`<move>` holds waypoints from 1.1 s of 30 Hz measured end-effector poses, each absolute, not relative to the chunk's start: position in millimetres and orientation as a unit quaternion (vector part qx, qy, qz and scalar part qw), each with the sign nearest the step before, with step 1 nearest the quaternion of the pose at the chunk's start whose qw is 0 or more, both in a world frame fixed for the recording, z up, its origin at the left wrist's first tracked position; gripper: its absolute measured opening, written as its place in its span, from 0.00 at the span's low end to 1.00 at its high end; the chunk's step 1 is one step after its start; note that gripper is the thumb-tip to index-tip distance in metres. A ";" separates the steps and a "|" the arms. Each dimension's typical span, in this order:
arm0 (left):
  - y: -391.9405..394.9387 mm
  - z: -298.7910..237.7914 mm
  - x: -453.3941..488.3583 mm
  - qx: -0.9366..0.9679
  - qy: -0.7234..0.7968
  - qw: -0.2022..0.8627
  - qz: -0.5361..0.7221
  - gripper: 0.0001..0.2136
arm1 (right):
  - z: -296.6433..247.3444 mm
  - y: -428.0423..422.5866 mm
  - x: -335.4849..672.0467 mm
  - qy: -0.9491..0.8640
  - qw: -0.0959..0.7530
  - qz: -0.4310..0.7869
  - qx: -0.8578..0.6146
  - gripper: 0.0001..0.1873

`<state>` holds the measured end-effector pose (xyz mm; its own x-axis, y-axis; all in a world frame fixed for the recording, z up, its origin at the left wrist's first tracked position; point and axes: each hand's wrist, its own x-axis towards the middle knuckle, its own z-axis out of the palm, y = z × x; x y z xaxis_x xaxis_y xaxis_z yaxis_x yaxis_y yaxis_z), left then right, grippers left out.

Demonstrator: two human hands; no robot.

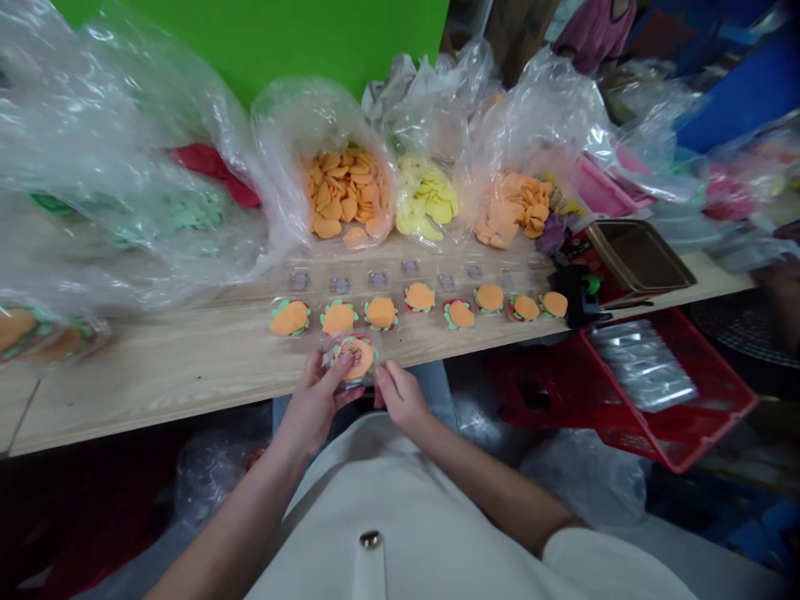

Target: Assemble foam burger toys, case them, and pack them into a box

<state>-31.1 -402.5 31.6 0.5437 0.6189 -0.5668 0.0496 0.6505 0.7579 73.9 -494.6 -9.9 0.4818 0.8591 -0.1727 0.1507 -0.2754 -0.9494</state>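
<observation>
The clear pack (pixel 362 353) is at seven o'clock from the packs' row (pixel 419 297), its orange oval green-fringed and reddish-patterned centrally. The left hand (pixel 316 393) grips its eight-o'clock side; the right hand (pixel 400 394) pinches its four-o'clock edge.

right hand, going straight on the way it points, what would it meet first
Probably the clear plastic pack around an orange, green-edged piece, held by the left hand; the right hand seems at its edge, contact unclear.
</observation>
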 end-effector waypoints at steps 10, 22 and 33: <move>-428.8 37.2 -17.5 0.380 0.394 0.777 0.311 0.14 | -0.9 -502.0 73.7 -0.296 0.630 0.409 -0.590 0.15; -406.1 46.6 -27.0 0.380 0.363 0.827 0.201 0.17 | 18.0 -502.0 132.2 -0.394 0.522 0.436 -0.618 0.16; -402.8 60.3 35.7 0.356 0.341 0.868 0.056 0.19 | 25.8 -537.3 236.9 -0.284 0.492 0.296 -0.767 0.13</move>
<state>35.7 -402.8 60.3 0.7609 0.3395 -0.5529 0.1462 0.7406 0.6559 236.9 -537.3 25.8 0.6628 0.7281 -0.1746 0.1448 -0.3534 -0.9242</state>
